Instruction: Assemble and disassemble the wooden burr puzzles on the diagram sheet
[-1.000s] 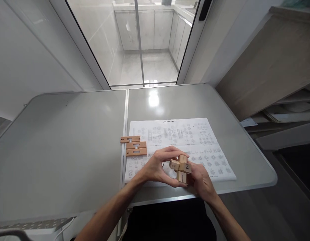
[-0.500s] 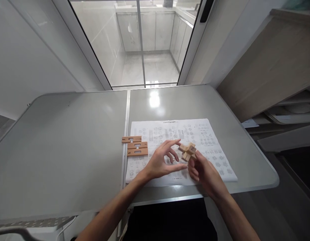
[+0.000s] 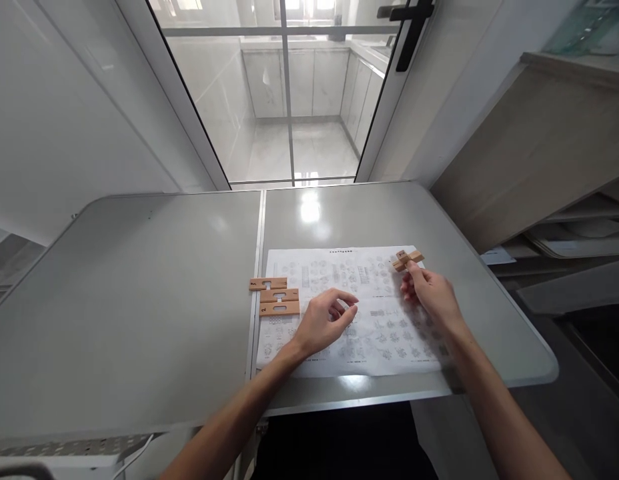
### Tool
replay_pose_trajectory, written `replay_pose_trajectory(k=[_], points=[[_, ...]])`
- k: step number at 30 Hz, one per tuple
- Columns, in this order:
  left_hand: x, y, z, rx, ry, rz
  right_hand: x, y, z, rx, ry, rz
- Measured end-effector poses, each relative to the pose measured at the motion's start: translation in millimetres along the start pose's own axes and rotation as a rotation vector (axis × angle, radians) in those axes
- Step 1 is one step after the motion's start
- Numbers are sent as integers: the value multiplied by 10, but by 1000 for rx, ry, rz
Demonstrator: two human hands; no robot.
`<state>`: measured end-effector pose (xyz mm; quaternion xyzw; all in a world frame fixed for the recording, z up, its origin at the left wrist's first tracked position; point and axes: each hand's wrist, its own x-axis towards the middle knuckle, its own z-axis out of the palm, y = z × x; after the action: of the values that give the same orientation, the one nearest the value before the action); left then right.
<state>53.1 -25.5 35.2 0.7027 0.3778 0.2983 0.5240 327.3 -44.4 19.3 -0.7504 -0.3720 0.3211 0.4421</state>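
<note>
Between the thumb and fingers of my right hand point(image 3: 432, 292) is a small cluster of crossed wooden puzzle pieces point(image 3: 407, 259), over the sheet's upper right corner. A dark mark shows on one of its faces. My left hand point(image 3: 329, 319) hovers over the middle of the printed sheet point(image 3: 384, 333), its fingers curved, thumb apart, holding nothing. Left of that hand lie three flat, slotted wooden pieces with dark numbers: an upper one point(image 3: 277, 283), a middle one point(image 3: 292, 295) and a lower one marked 2 point(image 3: 289, 309). They sit close together, partly on the sheet's left edge.
The grey folding table point(image 3: 189, 280) has a metal seam point(image 3: 262, 220) running front to back, left of the sheet. Beyond its far edge stands a glass door point(image 3: 289, 120) with a black handle point(image 3: 412, 30). A wooden shelf unit point(image 3: 529, 153) is at the right.
My right hand has carried the crossed wooden pieces up and to the right, away from my left hand. My left hand's fingers have drawn in. The view has tilted up slightly.
</note>
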Motion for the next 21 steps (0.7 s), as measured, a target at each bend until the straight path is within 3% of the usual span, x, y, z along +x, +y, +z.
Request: replay_pose_trajectory(k=[5, 13, 17, 21], points=[[-3, -23, 0, 19, -7, -12, 179, 23, -12, -156, 29, 22], [-12, -22, -7, 10, -13, 18, 206, -30, -14, -134, 47, 46], [-12, -34, -5, 24, -17, 18, 46, -92, 53, -181, 55, 33], [-11, -41, 0, 39, -26, 22, -309, -188, 258, -189, -113, -95]])
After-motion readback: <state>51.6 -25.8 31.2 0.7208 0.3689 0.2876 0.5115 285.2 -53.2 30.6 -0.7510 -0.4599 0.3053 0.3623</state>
